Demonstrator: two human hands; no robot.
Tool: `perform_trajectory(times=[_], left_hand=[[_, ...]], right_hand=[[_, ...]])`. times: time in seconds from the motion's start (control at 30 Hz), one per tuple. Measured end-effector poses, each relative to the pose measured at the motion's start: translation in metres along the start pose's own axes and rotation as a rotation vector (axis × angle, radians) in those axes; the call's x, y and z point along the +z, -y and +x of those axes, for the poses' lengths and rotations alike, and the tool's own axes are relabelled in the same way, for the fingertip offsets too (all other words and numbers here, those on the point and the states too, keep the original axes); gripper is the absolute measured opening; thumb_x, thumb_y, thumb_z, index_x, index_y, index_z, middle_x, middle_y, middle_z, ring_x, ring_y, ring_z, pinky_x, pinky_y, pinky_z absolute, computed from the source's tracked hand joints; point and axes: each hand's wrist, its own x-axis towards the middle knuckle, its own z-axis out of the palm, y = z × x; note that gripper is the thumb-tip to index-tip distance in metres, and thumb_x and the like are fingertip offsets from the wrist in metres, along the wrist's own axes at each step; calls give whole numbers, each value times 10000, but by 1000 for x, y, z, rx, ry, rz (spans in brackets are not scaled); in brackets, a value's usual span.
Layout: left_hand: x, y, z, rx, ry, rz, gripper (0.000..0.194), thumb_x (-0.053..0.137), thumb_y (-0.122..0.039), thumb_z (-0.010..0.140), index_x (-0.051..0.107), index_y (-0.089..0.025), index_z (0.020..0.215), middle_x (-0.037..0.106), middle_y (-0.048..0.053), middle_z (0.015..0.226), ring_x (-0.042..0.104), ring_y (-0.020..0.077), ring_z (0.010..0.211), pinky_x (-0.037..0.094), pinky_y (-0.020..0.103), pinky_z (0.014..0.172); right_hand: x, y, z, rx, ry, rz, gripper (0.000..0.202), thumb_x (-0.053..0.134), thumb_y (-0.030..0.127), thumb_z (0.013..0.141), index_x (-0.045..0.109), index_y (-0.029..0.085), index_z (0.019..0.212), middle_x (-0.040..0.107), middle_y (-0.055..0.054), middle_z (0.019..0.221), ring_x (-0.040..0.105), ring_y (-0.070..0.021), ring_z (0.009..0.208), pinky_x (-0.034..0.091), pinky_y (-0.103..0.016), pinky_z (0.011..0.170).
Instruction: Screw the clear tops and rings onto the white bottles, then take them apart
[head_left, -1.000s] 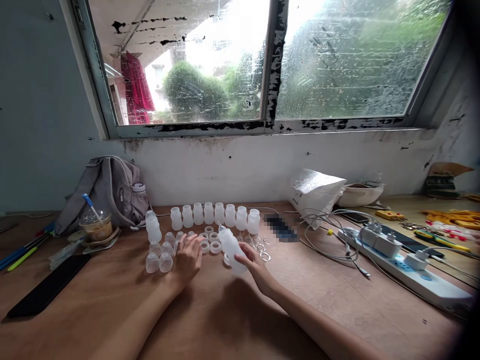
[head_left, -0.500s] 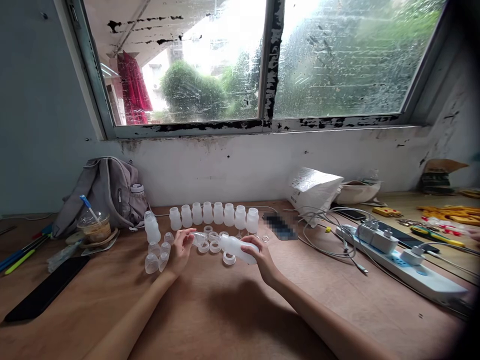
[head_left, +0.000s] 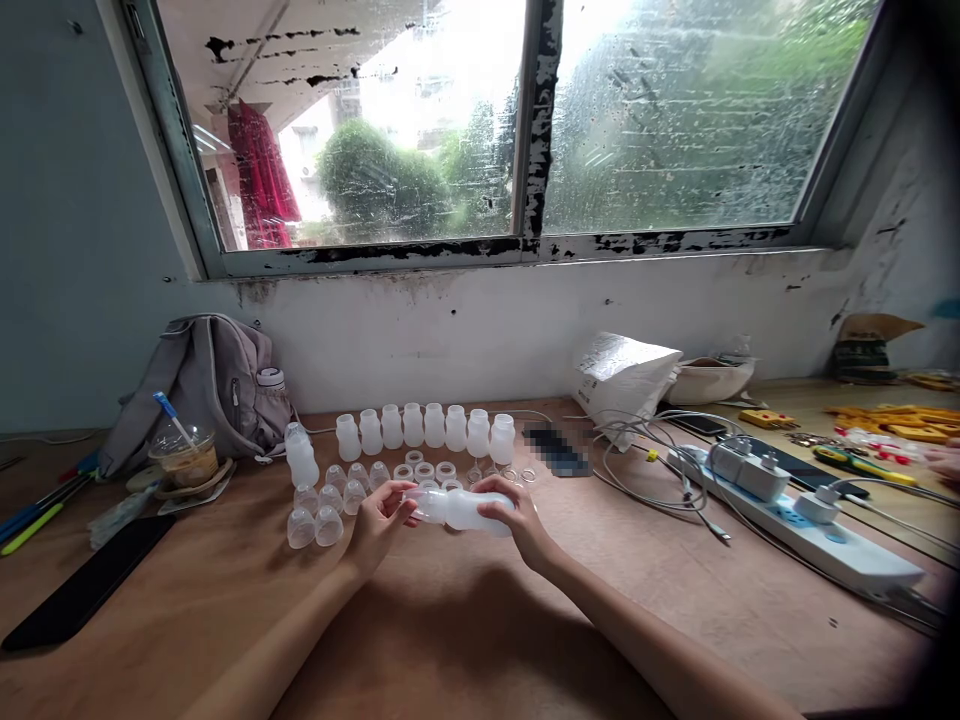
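My right hand (head_left: 517,520) is wrapped round a frosted white bottle (head_left: 469,511), which lies sideways above the table. My left hand (head_left: 384,520) pinches a clear cap (head_left: 427,503) at the bottle's left end; cap and bottle touch. Behind them, several white rings (head_left: 424,471) lie on the table, some partly hidden by the bottle. Several clear caps (head_left: 328,526) stand to the left of my left hand. A row of upright frosted bottles (head_left: 412,425) stands farther back, and one more bottle (head_left: 301,456) stands left of it.
At the left are a grey backpack (head_left: 217,385), a drink cup (head_left: 184,455), pens and a black slab (head_left: 90,580). On the right lie cables, a power strip (head_left: 802,510), a silvery white bag (head_left: 626,380) and yellow tools. Part of another person's hand (head_left: 943,462) shows at the right edge.
My left hand has moved right and down with the clear cap, bringing it onto the bottle's end. The bottle is now more level and slightly nearer me. More standing caps are uncovered.
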Motion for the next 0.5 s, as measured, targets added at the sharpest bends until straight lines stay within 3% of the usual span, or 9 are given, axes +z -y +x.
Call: perform_trajectory(times=[0.3, 0.5], left_hand=[[7, -6, -5, -70, -42, -16, 360, 614, -435, 678, 557, -121, 845, 650, 57, 754, 631, 171, 672, 526, 249, 550], [25, 3, -15, -44, -180, -26, 279, 583, -410, 707, 484, -150, 674, 581, -20, 614, 576, 108, 479, 474, 203, 430]], right_hand=[[-1, -4, -4, -127, 25, -69, 117, 563, 272, 654, 558, 194, 742, 535, 12, 702, 470, -139, 637, 344, -226, 547], [5, -12, -10, -156, -80, -55, 149, 515, 323, 720, 546, 185, 672, 528, -3, 683, 473, -146, 637, 343, -237, 551]])
